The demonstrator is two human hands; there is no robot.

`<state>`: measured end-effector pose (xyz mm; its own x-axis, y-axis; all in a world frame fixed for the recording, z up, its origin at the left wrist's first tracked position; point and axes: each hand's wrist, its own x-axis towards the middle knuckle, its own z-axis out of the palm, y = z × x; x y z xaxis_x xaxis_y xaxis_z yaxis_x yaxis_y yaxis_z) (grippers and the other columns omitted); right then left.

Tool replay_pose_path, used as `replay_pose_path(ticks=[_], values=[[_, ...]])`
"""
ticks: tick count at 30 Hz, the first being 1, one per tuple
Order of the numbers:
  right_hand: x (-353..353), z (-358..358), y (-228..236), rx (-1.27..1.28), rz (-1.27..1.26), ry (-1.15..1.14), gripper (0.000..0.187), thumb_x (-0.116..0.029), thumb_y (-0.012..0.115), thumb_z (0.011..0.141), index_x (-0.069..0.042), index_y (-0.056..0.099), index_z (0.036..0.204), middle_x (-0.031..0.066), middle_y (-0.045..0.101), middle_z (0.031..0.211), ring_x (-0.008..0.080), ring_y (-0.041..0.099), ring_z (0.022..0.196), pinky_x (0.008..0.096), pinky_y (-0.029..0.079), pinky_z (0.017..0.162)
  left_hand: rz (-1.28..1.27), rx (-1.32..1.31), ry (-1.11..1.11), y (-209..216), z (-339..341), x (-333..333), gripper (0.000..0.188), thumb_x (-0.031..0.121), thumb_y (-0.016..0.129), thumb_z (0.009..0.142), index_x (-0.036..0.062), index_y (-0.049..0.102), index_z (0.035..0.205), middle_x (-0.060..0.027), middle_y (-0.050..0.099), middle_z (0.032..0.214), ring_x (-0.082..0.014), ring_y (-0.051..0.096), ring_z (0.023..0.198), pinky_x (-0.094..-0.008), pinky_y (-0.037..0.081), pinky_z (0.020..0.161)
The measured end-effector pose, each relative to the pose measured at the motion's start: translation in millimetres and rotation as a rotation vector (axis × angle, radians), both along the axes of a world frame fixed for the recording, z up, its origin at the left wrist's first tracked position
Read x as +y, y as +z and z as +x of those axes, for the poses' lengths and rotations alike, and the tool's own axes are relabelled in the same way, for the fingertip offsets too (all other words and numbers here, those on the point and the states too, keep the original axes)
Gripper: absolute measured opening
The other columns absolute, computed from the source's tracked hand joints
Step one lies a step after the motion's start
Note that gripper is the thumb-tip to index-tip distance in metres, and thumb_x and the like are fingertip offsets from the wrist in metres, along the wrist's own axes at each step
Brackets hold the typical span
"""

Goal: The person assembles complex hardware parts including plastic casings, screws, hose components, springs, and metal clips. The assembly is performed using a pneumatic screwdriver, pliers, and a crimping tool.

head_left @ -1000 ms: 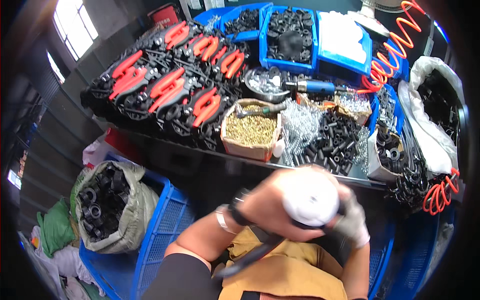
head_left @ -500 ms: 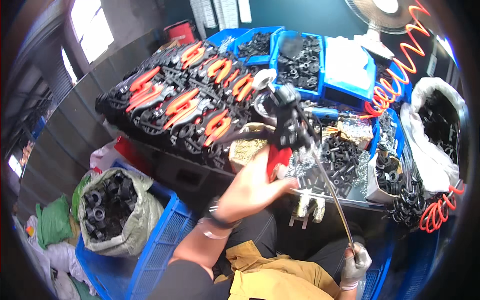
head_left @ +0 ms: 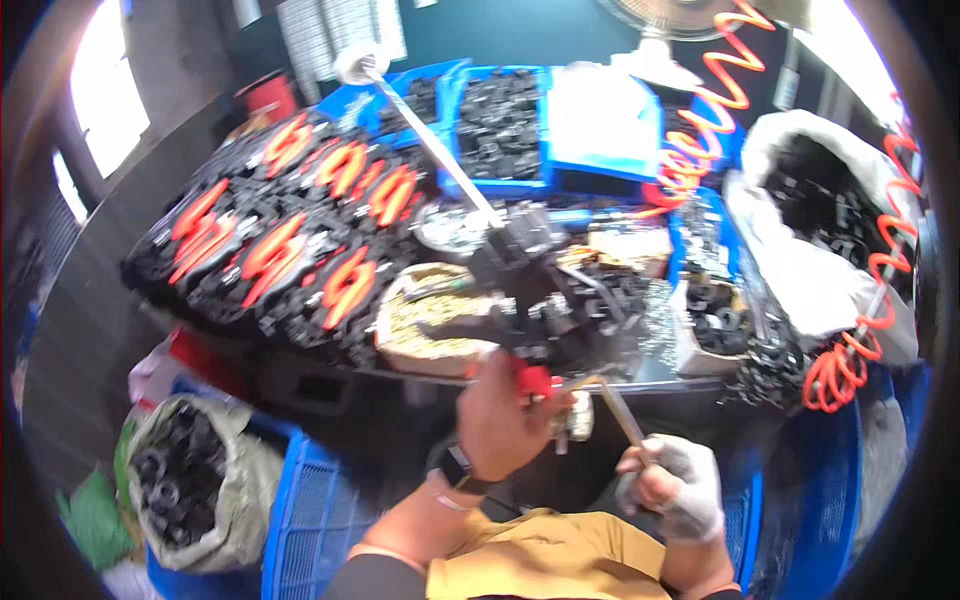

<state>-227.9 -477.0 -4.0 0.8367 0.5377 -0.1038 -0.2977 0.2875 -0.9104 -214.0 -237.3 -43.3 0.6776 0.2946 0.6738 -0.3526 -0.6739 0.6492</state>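
Bins (head_left: 495,186) stand behind the carton (head_left: 425,362), left of the sack (head_left: 800,270)

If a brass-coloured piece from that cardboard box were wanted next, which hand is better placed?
Probably the left hand: it is nearer the cardboard box, though it seems closed around a red handle. The right hand is lower, farther right, and holds a rod.

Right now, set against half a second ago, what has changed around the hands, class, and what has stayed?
The white disc has moved away from the black tool, up and to the left, exposing a long rod between them. The right hand has come closer to the left hand. Unchanged: the left holds the red handle; nothing was visibly released.
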Motion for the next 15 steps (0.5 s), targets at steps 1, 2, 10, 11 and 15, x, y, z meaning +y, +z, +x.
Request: replay_pose_path(ticks=[1, 2, 10, 11, 15], values=[[3, 7, -3, 0.043, 0.114, 0.031, 0.031, -0.014, 0.071, 0.091, 0.006, 0.063, 0.112, 0.0179, 0.067, 0.103, 0.0155, 0.059, 0.067, 0.0287, 0.047, 0.060, 0.048, -0.011, -0.041, 0, 3, 2, 0.041, 0.027, 0.077, 0.084, 0.0025, 0.054, 0.107, -0.0136, 0.063, 0.081, -0.0353, 0.065, 0.065, -0.0413, 0.051, 0.055], [9, 13, -2, 0.042, 0.177, 0.030, 0.033, -0.018, 0.071, 0.092, 0.006, 0.062, 0.113, 0.0140, 0.067, 0.099, 0.0122, 0.054, 0.066, 0.0270, 0.043, 0.058, 0.029, -0.045, -0.080, 7, 0, -10, 0.042, 0.025, 0.078, 0.082, 0.0027, 0.055, 0.110, -0.0132, 0.065, 0.082, -0.0344, 0.067, 0.066, -0.0404, 0.053, 0.057], [-26, 16, -1, -0.488, -0.260, 0.245, 0.021, -0.021, 0.068, 0.095, -0.002, 0.066, 0.106, 0.0031, 0.067, 0.086, 0.0104, 0.061, 0.075, 0.0244, 0.048, 0.068, 0.193, -0.209, 0.285, 20, 16, 85, 0.043, 0.029, 0.057, 0.097, -0.0006, 0.053, 0.128, -0.0189, 0.065, 0.110, -0.0330, 0.065, 0.095, -0.0408, 0.052, 0.075], [-37, 17, -8, -0.498, -0.284, 0.270, 0.020, -0.019, 0.068, 0.095, -0.002, 0.067, 0.105, 0.0053, 0.070, 0.088, 0.0122, 0.064, 0.077, 0.0252, 0.050, 0.069, 0.310, -0.416, 0.386, 19, 24, 94, 0.055, 0.036, 0.059, 0.098, -0.0031, 0.048, 0.135, -0.0213, 0.061, 0.109, -0.0377, 0.062, 0.092, -0.0466, 0.048, 0.086], [-16, 32, 23, -0.582, -0.353, 0.216, 0.020, -0.020, 0.070, 0.094, -0.004, 0.069, 0.105, 0.0055, 0.067, 0.079, 0.0115, 0.063, 0.065, 0.0263, 0.048, 0.060, 0.156, -0.060, -0.046, -11, -5, -6, 0.065, 0.049, 0.071, 0.087, -0.0017, 0.053, 0.122, -0.0174, 0.062, 0.107, -0.0332, 0.064, 0.096, -0.0435, 0.051, 0.085]])
